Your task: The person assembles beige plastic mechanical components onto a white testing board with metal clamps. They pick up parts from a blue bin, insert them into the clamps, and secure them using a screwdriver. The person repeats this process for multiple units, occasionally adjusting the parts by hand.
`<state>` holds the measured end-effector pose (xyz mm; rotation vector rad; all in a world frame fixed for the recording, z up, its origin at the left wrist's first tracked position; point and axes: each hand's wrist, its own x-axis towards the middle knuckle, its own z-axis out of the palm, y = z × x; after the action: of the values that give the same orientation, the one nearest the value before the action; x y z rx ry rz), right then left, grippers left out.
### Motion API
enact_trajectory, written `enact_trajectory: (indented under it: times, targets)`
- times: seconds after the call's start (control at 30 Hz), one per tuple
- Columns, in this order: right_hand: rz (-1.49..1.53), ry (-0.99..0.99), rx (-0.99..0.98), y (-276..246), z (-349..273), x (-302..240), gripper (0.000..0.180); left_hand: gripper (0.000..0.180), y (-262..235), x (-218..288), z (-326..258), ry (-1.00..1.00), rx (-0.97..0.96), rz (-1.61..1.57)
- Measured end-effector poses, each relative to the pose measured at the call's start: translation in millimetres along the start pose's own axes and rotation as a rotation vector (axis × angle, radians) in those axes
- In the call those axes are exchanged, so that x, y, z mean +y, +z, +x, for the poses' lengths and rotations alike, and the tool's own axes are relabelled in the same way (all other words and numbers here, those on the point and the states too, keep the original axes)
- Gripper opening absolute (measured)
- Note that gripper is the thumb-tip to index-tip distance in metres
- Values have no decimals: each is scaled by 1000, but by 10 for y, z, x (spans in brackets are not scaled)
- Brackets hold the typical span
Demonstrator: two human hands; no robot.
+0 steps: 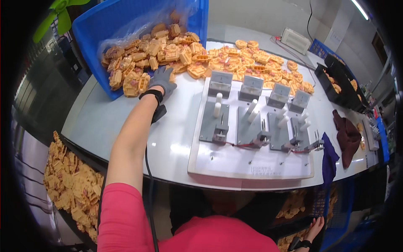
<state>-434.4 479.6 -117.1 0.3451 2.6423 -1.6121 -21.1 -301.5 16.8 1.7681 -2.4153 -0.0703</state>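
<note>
Where the gloved left hand (163,80) meets the far-left tan parts (172,53), a light touch suits; the near-right hand (315,229) is apart, both grips unclear.

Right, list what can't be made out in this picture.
All in the head view:
- Left hand: palm and anything in it, hidden by the hand's own back.
- Right hand: too small to tell what it touches.
- Blue bin: floor, covered by tan pieces.
- Gauges: readings too small.
- Green fan: cut off by the top edge.
</note>
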Motion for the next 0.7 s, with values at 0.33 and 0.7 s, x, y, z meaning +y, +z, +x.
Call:
enact_trajectory:
  times: [0.33,0.7]
  targets:
    - [252,-615,-538,988,-1065,-1989,24,52,-83,47,-455,159,-67,-153]
    - [385,-764,-1463,2113,-2941,-2681,46,46,-724,25,-1984,-13,-306,-2275]
